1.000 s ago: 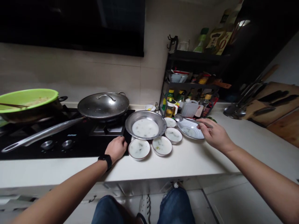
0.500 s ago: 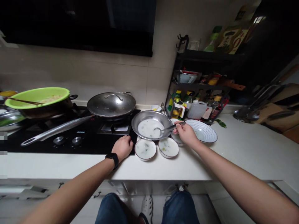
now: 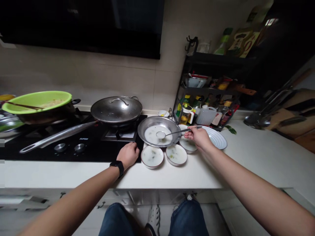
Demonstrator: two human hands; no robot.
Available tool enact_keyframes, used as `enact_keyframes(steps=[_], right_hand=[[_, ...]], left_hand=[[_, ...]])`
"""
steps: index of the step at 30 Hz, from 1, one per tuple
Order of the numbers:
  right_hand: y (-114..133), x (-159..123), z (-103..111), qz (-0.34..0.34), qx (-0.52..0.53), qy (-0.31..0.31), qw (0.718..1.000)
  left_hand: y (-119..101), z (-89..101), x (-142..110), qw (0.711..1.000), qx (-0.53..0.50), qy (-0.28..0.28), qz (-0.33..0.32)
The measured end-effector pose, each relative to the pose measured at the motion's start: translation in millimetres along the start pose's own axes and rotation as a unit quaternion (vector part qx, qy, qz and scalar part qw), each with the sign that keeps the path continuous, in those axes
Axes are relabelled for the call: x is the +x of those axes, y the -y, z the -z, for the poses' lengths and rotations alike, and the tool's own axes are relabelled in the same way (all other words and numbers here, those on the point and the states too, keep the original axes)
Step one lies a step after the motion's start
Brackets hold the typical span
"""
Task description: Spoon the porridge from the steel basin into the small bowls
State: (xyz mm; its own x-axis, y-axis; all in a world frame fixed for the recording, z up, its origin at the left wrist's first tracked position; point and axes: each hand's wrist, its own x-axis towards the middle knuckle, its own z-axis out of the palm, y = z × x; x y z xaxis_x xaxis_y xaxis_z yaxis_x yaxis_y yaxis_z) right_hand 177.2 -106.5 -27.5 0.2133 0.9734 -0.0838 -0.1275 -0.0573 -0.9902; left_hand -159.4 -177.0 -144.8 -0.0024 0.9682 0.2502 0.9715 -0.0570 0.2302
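A person's right hand (image 3: 200, 137) grips a spoon (image 3: 173, 133) by its handle between thumb and fingers at a kitchen counter (image 3: 246, 160). The spoon's head lies left of those fingers, inside the rim of a steel basin (image 3: 158, 121), over white soup (image 3: 152, 136); whether it touches the surface is hard to tell. The left hand (image 3: 128, 155), a black watch (image 3: 117, 167) at its wrist, rests at the edge of the cooktop (image 3: 98, 153), its fingers curled in toward the palm.

Bowls crowd the space between the hands. The left bowl (image 3: 149, 167) sits just right of the left fingers, and the middle bowl (image 3: 173, 164) stands beside it, nearer the right fingers. Both hold soup with green bits and hem in the basin's near side. Directly below the right fingers is a third bowl (image 3: 186, 151), partly hidden by the hand. Beyond those fingers, the edge of a fourth shows. A patterned plate (image 3: 219, 139) lies just right of the right hand, which covers part of it.

Behind the right fingers, a rack (image 3: 219, 58) holds bottles and a jug (image 3: 206, 115), with a leaf (image 3: 230, 129) on the counter near its foot. Beyond the left fingers sits a lidded wok (image 3: 116, 110), its long handle (image 3: 56, 138) reaching across the cooktop. Farther left is a green tub (image 3: 27, 98) with chopsticks (image 3: 23, 105).
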Motion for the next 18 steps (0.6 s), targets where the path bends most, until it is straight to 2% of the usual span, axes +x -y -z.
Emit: enact_keyframes(steps=[3, 6, 13, 18], right_hand=[[16.0, 0.3, 12.7, 0.01, 0.007, -0.014, 1.0], [33.1, 1.2, 34.0, 0.025, 0.008, -0.04, 0.999], [68.1, 6.1, 107.6, 0.066, -0.019, -0.14, 0.988], [70.3, 10.5, 155.4, 0.088, -0.067, -0.205, 0.972]], left_hand=[[0.6, -0.2, 0.1, 1.0, -0.001, 0.001, -0.002], [1.0, -0.4, 0.1, 1.0, -0.001, -0.002, -0.003], [1.5, -0.2, 0.0, 1.0, 0.004, -0.003, -0.009], [0.5, 1.5, -0.2, 1.0, 0.005, 0.0, -0.004]])
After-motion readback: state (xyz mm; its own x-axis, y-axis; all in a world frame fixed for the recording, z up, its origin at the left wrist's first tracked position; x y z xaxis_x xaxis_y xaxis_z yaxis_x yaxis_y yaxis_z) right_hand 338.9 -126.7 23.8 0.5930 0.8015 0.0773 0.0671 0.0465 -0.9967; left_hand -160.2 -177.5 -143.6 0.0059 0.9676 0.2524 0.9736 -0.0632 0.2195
